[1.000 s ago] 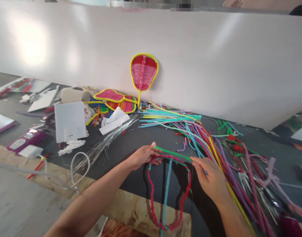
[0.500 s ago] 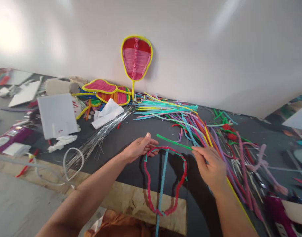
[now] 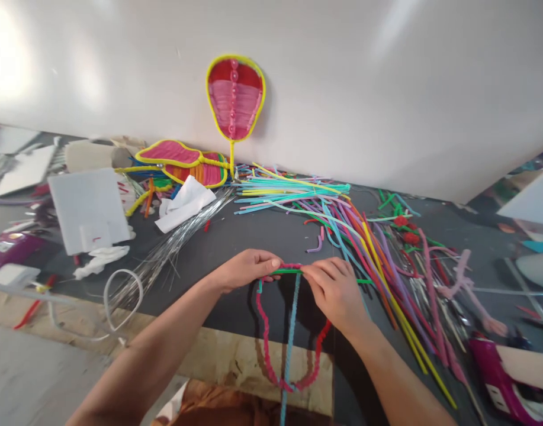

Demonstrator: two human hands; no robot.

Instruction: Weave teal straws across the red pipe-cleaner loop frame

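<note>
A loop of pink and red pipe cleaner (image 3: 266, 334) lies at the table's near edge, with a light blue twisted stem (image 3: 292, 322) running down its middle and past its bottom. Along the top of the loop lies a green pipe cleaner (image 3: 291, 271). My left hand (image 3: 248, 269) pinches its left end against the loop's upper left. Just right of the blue stem, my right hand (image 3: 336, 290) pinches the same green pipe cleaner, whose other end sticks out beyond the fingers. This hand hides the loop's upper right side.
A pink paddle shape with a yellow rim (image 3: 235, 97) stands against the wall. Behind my hands lie bundled pipe cleaners (image 3: 293, 190); more fan out rightward. Thin metal wires (image 3: 173, 242) lie left, near a white board (image 3: 89, 210). A purple glue gun (image 3: 493, 373) is at right.
My right hand has moved left, bringing the green pipe cleaner onto the loop's top. My left hand has closed from an open pose and now pinches its end there.
</note>
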